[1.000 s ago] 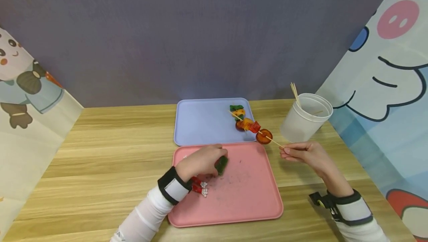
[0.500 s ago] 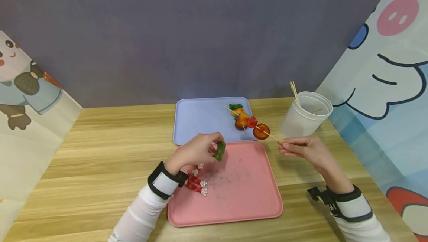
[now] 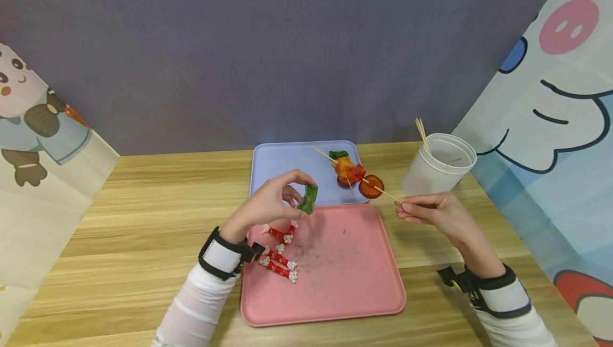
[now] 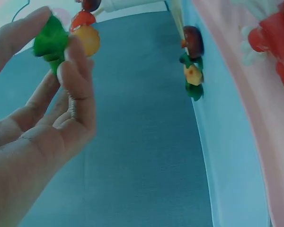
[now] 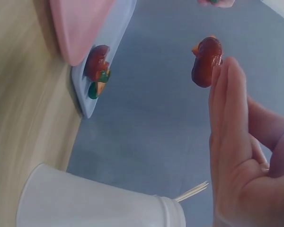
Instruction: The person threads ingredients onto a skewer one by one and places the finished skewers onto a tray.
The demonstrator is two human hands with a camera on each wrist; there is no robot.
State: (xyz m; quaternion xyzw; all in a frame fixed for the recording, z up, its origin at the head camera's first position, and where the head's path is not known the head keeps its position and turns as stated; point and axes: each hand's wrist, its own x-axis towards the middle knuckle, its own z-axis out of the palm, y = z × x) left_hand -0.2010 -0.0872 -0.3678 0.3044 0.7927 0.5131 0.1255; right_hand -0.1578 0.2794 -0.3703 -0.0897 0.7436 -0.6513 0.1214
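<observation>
My left hand (image 3: 265, 203) pinches a green pepper-like piece (image 3: 308, 199) between thumb and fingertip, above the far edge of the pink tray. The same green piece (image 4: 51, 40) shows large in the left wrist view. With my right hand (image 3: 440, 216) I pinch the near end of a thin wooden skewer (image 3: 390, 196), which points up and left. Threaded on it are a round brown slice (image 3: 371, 187), a red piece (image 3: 356, 172) and a yellow-orange piece (image 3: 343, 165). Its pointed tip is bare. The green piece and the tip are apart.
A loaded skewer (image 4: 194, 71) lies on the blue tray (image 3: 282, 158), partly hidden in the head view. Several red pieces with white ends (image 3: 279, 271) lie on the pink tray (image 3: 354, 288). At right stands a white bucket (image 3: 426, 176) with wooden sticks (image 3: 422, 133).
My left hand has lifted the green piece off the pink tray and moved up and away from me, uncovering the red pieces. The right hand's skewer has shifted slightly left.
</observation>
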